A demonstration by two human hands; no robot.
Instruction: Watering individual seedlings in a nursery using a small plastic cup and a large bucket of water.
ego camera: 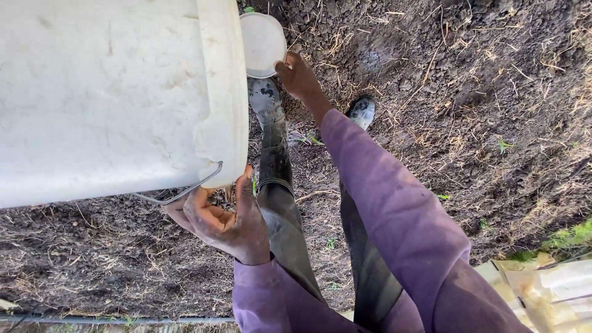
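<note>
The ground is dark, crumbly soil point(468, 68) strewn with dry straw point(558, 132) and a few small green seedlings point(504, 145), lit by soft, even daylight. A thin dark hose point(117, 320) runs along the bottom edge at the left, and a strip of green grass point(570, 237) shows at the right. Pale crumpled sacking point(549, 287) lies in the lower right corner.
</note>
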